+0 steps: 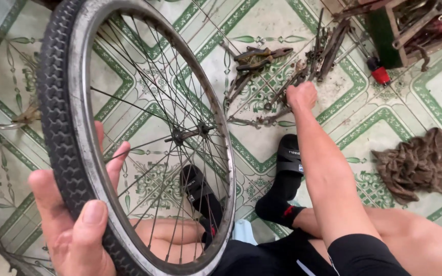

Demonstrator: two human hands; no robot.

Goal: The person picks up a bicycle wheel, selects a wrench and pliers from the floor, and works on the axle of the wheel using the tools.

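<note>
- A bicycle wheel [129, 128] is held upright, close to the camera, above the floor and the person's legs.
- The tyre [60, 128] is seen sitting on the rim, and the spokes are all in place around the hub.
- The wheel is gripped at its lower edge by the left hand [75, 225], with the thumb over the tyre and the fingers curled behind it.
- The right hand [302, 95] is stretched out to a pile of old tools [282, 71] on the floor, and its grip is closed like a fist; what is held inside cannot be told.
- The wheel looks whole, so it is judged that little has been taken apart so far.
- Pliers [259, 56] are laid among the tools, and a brown rag [420, 163] is left well apart to the right.
- The floor [364, 128] is covered in green patterned tiles, and a wooden tool box [405, 28] is set at the top corner.
</note>
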